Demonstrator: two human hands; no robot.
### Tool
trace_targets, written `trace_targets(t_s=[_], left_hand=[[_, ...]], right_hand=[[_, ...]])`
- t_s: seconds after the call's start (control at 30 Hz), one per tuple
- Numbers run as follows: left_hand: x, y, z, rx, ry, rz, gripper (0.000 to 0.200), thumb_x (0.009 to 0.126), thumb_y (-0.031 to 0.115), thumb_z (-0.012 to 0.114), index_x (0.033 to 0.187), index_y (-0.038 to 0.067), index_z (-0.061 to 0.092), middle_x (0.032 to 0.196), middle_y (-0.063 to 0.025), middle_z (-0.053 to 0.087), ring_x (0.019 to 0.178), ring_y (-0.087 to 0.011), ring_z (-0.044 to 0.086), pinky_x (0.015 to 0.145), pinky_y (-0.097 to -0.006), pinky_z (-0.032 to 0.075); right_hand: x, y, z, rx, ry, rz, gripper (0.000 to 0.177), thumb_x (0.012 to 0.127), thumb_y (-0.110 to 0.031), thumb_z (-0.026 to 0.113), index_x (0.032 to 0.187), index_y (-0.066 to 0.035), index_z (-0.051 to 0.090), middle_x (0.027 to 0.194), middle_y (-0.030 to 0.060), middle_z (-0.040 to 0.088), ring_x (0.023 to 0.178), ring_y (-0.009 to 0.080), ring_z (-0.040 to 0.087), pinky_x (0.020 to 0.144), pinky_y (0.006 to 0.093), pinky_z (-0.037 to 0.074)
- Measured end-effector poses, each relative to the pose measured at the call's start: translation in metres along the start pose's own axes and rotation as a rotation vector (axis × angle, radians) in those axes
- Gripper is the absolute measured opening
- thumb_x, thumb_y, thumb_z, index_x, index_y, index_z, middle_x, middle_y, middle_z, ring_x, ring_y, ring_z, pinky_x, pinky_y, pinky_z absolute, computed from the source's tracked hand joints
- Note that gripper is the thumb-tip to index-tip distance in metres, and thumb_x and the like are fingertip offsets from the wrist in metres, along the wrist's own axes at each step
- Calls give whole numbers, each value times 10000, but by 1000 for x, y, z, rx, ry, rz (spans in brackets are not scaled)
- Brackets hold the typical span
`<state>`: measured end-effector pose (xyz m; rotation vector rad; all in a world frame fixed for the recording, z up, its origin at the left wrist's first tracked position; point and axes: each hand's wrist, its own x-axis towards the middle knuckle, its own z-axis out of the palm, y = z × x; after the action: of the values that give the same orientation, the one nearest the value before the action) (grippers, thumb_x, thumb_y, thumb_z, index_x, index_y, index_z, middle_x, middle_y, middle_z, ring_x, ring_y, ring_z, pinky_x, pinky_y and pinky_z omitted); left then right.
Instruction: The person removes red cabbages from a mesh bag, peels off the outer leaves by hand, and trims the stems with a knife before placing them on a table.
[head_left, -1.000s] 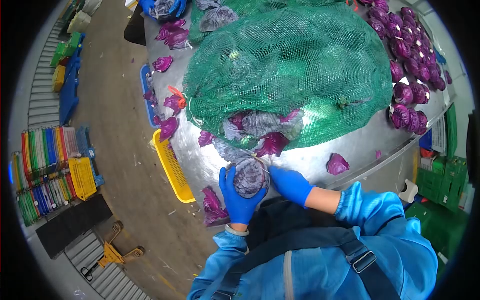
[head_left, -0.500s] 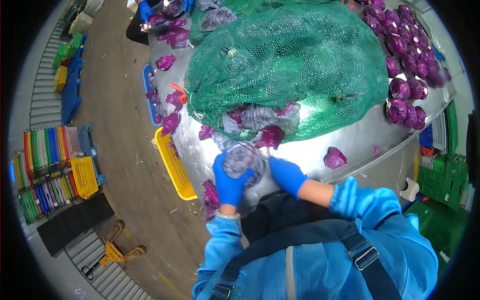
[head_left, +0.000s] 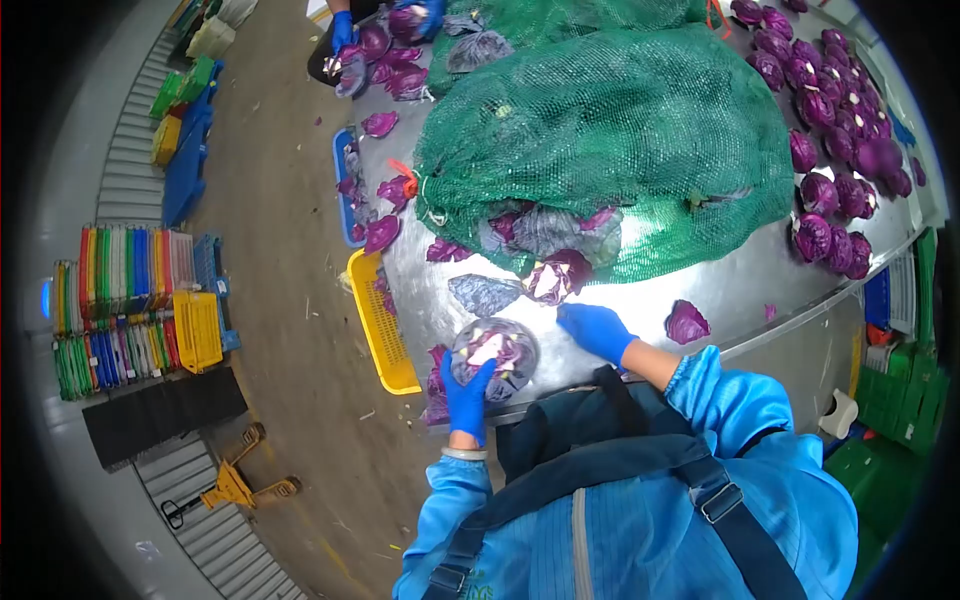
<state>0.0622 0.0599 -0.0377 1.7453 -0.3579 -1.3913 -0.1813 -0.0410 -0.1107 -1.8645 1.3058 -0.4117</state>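
Note:
My left hand (head_left: 467,400), in a blue glove, grips the near-left side of a red cabbage (head_left: 513,362) whose pale stem end faces up, close to the table's front edge. To its right, my gloved right hand (head_left: 597,333) is closed over the metal table (head_left: 640,300), apart from the cabbage; what its fingers hold is too small to make out. A cut purple piece with a pale core (head_left: 557,278) lies just beyond that hand. Beside it rests a greyish outer leaf (head_left: 484,295). Behind them, a green mesh sack (head_left: 610,130) spills cabbages from its open side.
Many trimmed cabbages (head_left: 840,110) cover the right back. A yellow basket (head_left: 385,335) and a blue basket (head_left: 345,190) stand along the left edge. Loose leaves (head_left: 688,322) are scattered about. A co-worker's gloved hands (head_left: 343,32) handle cabbage at the top left.
The cabbage in my left hand now shows its pale stem end. My right hand has moved away from it, rightward. A pale-cored piece now lies by the sack, and the view has shifted.

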Motion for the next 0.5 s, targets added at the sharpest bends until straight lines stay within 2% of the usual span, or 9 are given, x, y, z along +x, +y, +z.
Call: trace_targets(t_s=[0.03,0.07,0.17,0.2,0.27,0.33,0.43,0.47,0.5], left_hand=[[12,-6,4,190,3,211,1000,719,184,830,1502,96,212,1429,-133,389,1263,-276,450,1019,-408,434],[19,-13,3,188,-64,243,993,699,168,841,1486,71,243,1421,-142,397,1255,-272,458,1027,-388,425],[15,21,25,206,-209,302,953,667,116,852,1449,25,316,1392,-162,430,1237,-263,479,1039,-354,414],[26,15,26,220,-214,320,927,675,97,840,1445,29,327,1379,-163,445,1236,-260,483,1034,-360,421],[40,7,33,235,-183,364,852,703,85,816,1425,31,367,1334,-165,493,1204,-256,512,1016,-359,439],[43,8,38,141,-127,284,861,690,139,839,1413,24,387,1345,-168,489,1211,-254,507,1018,-355,431],[39,11,45,192,-28,300,781,735,136,809,1392,15,404,1311,-160,511,1187,-250,524,1002,-350,441],[40,7,48,242,9,337,776,736,145,811,1388,13,410,1310,-160,510,1189,-249,521,1006,-351,435],[38,3,52,295,44,370,771,737,154,813,1383,12,416,1310,-159,509,1192,-249,517,1011,-352,429]], right_hand=[[11,-6,-8,53,89,-1,324,935,-298,560,1167,-76,598,982,173,675,905,356,652,767,430,523],[19,-10,-18,97,169,-121,311,939,-288,570,1188,-104,605,1066,149,660,945,330,649,790,401,525],[22,-53,-49,167,-59,-315,306,947,-290,559,1195,-118,610,1162,114,628,978,316,640,815,388,523],[20,-61,-52,132,-132,-280,318,945,-285,565,1224,-136,599,1199,92,606,1021,304,627,838,375,520],[20,-52,-35,145,-86,-319,342,950,-274,557,1259,-130,579,1232,118,579,1075,303,605,876,368,509],[18,-55,-23,161,-12,-332,371,959,-277,535,1297,-125,552,1269,136,545,1107,316,589,898,372,499],[16,-63,-15,84,49,-191,352,955,-242,526,1285,-123,553,1252,129,553,1073,329,600,861,407,510],[20,-64,-17,37,-20,-77,331,947,-228,513,1255,-117,564,1216,133,567,1020,347,612,806,447,517],[27,-52,-8,-5,21,-77,316,937,-250,516,1211,-107,581,1145,158,588,963,365,623,757,475,514]])
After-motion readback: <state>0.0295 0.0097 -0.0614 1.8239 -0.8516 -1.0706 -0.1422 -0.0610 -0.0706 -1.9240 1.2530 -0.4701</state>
